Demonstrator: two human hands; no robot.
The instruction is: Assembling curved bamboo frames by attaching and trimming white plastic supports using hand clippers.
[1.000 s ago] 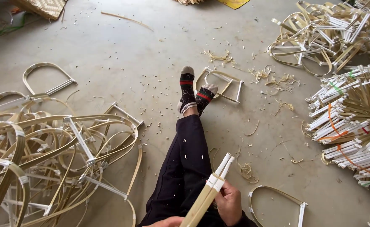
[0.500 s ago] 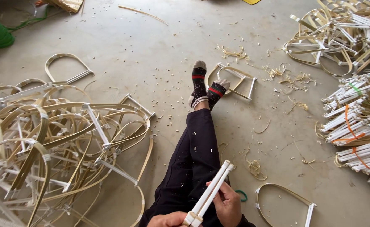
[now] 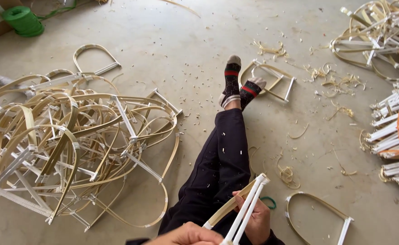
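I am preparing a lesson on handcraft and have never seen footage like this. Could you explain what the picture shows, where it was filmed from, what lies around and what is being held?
There is no machine here: a person sits on a concrete floor with legs stretched out, and a camera on their head looks down, so you see roughly what they see. The right hand grips a bundle of white sticks and a tan strip; the left hand, at the bottom edge, holds its lower end. To the left lies a big heap of bent strip frames. One finished frame lies by the right hand, another by the feet. Tied stick bundles sit at right, a green spool at top left, and shavings are scattered about.
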